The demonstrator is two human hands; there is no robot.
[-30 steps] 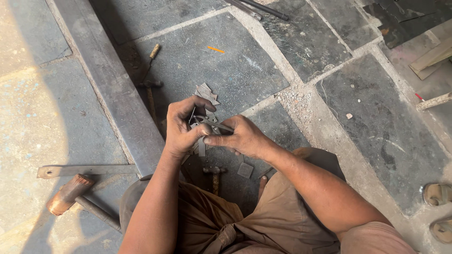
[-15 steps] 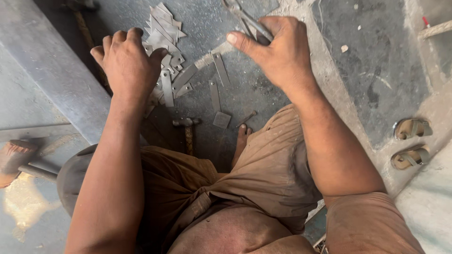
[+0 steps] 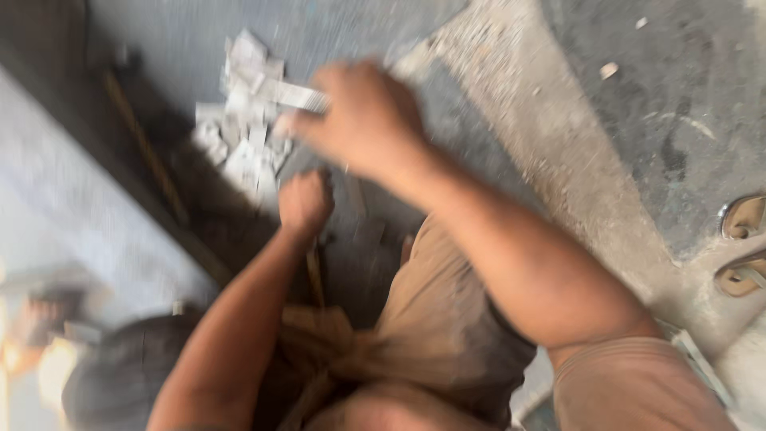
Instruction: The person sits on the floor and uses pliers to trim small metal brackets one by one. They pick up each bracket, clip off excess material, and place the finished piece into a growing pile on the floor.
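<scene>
Right hand point(image 3: 363, 120) — fingers pinching a flat grey metal strip point(image 3: 291, 94) — above the scrap-metal pile point(image 3: 239, 136), upper left; left hand point(image 3: 303, 201) fisted, contents indiscernible.

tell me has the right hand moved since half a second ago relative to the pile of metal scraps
Yes. The right hand, earlier off to the pile's right, now reaches over the metal scraps, gripping a flat strip above them.

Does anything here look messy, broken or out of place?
The flat grey metal pieces lie in a jumbled, overlapping heap on the stone floor by the left hand. The blur hides finer damage.
</scene>
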